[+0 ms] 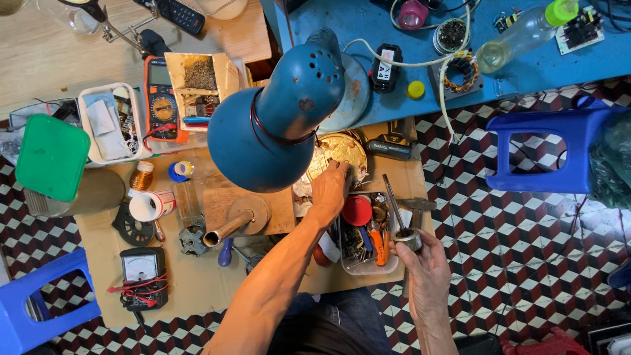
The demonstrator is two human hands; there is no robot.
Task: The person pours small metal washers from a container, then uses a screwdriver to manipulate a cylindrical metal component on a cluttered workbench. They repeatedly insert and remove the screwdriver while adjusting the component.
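Observation:
My left hand reaches forward under the blue desk lamp, its fingers resting on a shiny round metal piece lit by the lamp. Whether it grips that piece is unclear. My right hand holds a short metal cylinder with a long thin rod sticking up from it, just right of a clear plastic tray of tools with a red lid and orange-handled pliers.
A cardboard sheet on the patterned floor carries a wooden block with a metal tube, an analogue meter, a copper wire spool and white tape. An orange multimeter, green lid, blue stools and blue workbench surround it.

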